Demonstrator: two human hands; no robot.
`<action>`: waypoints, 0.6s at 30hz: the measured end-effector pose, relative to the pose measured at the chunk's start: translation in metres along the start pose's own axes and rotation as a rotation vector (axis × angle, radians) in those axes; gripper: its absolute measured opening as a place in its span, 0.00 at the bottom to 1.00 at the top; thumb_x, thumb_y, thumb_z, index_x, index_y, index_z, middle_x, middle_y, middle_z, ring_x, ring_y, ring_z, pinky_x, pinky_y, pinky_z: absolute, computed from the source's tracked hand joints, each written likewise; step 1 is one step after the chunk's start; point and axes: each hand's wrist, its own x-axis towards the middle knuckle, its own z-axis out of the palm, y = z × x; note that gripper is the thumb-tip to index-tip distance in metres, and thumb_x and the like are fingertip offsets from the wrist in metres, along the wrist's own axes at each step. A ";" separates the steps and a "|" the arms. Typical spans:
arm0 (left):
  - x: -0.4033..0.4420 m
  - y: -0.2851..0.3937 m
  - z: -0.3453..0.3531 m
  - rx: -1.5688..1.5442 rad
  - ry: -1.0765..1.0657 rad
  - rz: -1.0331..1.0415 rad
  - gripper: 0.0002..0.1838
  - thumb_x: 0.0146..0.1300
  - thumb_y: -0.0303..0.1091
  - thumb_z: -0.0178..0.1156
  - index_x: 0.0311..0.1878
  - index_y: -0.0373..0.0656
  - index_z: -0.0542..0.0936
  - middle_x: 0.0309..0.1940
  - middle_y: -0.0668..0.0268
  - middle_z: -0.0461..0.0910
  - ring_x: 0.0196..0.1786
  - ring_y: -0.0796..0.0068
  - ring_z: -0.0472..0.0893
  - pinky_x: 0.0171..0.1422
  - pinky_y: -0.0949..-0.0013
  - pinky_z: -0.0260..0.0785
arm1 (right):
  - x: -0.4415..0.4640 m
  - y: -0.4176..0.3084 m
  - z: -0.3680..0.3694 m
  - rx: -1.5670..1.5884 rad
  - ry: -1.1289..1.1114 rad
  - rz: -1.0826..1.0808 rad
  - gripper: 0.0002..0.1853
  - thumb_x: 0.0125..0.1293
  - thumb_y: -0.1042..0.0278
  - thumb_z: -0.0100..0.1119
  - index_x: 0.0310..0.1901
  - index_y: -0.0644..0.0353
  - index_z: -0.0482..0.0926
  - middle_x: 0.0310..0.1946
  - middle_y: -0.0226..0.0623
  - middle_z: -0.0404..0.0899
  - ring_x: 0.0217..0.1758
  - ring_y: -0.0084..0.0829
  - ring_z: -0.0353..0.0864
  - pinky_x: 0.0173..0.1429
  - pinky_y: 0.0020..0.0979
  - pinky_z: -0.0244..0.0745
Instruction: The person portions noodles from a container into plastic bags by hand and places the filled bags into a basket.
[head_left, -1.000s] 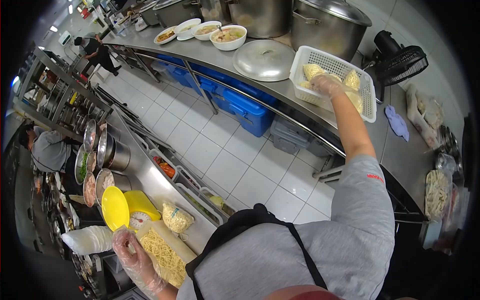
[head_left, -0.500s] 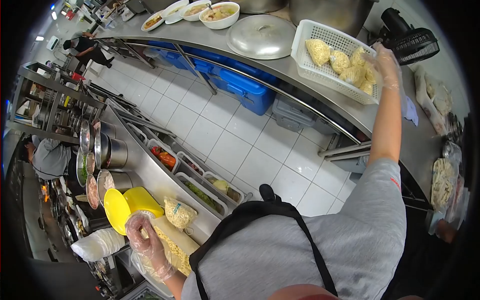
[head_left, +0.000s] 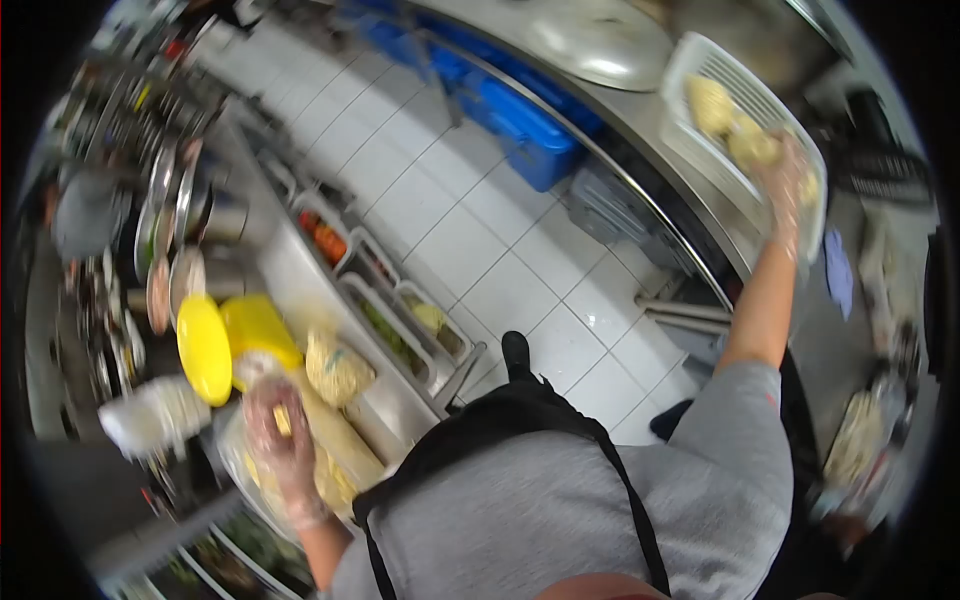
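Observation:
My right hand [head_left: 785, 190], in a clear plastic glove, reaches down into a white perforated basket [head_left: 690, 155] on the far counter. Its fingers are at the small bags of yellow noodles [head_left: 712, 106] inside; blur hides whether they grip one. My left hand [head_left: 278, 445], gloved too, is curled with its fingers bent. Something yellowish shows inside the curl, but I cannot make out whether it is held or lies behind. Under that hand are loose yellow noodles [head_left: 335, 480]. A tied bag of noodles [head_left: 338, 368] sits just beyond, beside a yellow container [head_left: 258, 330] and a yellow bowl [head_left: 204, 348].
A metal lid [head_left: 600, 40] lies left of the basket, and a black fan [head_left: 880, 175] stands to its right. Blue bins [head_left: 525, 135] are under that counter. Along the near counter are vegetable tubs [head_left: 385, 325], metal pots [head_left: 215, 210] and white stacked containers [head_left: 155, 415].
My right hand has moved from the basket's right end in over the noodle bags. My view has turned and shifted. My left hand stays curled above the loose noodles.

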 end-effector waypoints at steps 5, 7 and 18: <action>-0.003 0.000 -0.020 -0.022 0.039 -0.061 0.09 0.49 0.16 0.59 0.34 0.39 0.75 0.34 0.59 0.77 0.42 0.56 0.77 0.48 0.59 0.69 | 0.029 -0.041 0.026 0.617 -0.634 -0.117 0.32 0.61 0.65 0.56 0.67 0.57 0.59 0.68 0.38 0.57 0.72 0.35 0.53 0.72 0.33 0.52; -0.011 -0.004 -0.032 -0.002 0.079 -0.032 0.10 0.48 0.17 0.60 0.35 0.39 0.75 0.34 0.60 0.77 0.42 0.56 0.77 0.47 0.59 0.69 | 0.030 -0.072 0.025 0.659 -0.771 -0.038 0.31 0.67 0.61 0.48 0.70 0.57 0.53 0.71 0.36 0.50 0.75 0.33 0.45 0.74 0.31 0.46; -0.133 -0.071 -0.131 0.281 0.408 -0.424 0.08 0.56 0.23 0.61 0.40 0.42 0.77 0.38 0.64 0.78 0.38 0.73 0.78 0.38 0.73 0.72 | 0.030 -0.145 0.017 0.406 0.000 -0.491 0.24 0.64 0.61 0.58 0.56 0.68 0.72 0.53 0.49 0.74 0.57 0.39 0.74 0.62 0.36 0.66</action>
